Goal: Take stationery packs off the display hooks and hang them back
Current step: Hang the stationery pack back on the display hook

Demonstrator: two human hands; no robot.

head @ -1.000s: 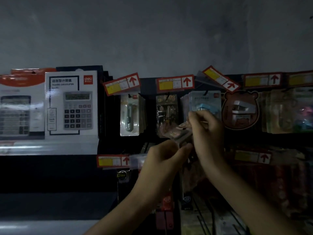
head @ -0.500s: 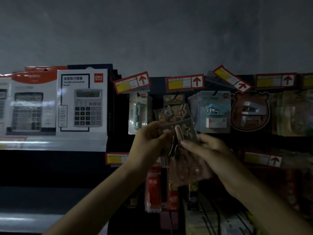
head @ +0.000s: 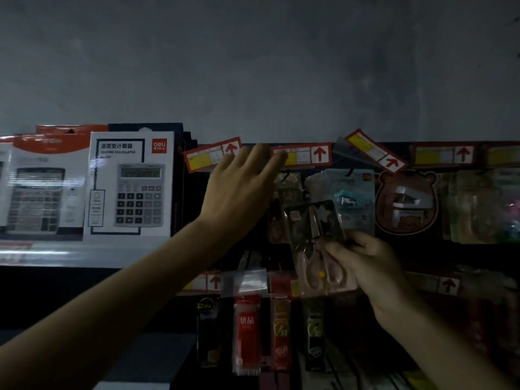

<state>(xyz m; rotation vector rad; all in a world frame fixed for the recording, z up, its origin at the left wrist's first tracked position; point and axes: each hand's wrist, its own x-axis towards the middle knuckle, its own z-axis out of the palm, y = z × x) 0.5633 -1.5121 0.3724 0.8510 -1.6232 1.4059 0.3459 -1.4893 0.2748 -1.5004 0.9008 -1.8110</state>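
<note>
Dim light, detail poor. The right hand, centre-right of the frame, pinched a scissors pack by its lower half, with the thumb on the front face and the other fingers curled behind it. The pack was off any hook, tilted a little to the left, and held in front of the upper row of the display. Its top edge overlapped the hanging blue stapler pack and lay just right of a dark pack of small clips. The left hand reached up at frame centre with fingers straight and spread, holding nothing. Its fingertips lay at the left end of the middle price tag, close beside the tilted tag to the left. I could not tell whether they pressed the tag or only covered it. The hook under that tag was not visible. A calculator box stood on the shelf at left, and a bear-shaped pack hung at right. Judgement: the taking-off was done for this pack and the re-hanging was in hand, with the left hand probably going for the tag flap to expose the hook end. The next move would call for raising the pack and turning it upright. Its hang hole would then have to meet the hook tip before the pack slid back. In this gloom the hole would likely be found by feel.
</note>
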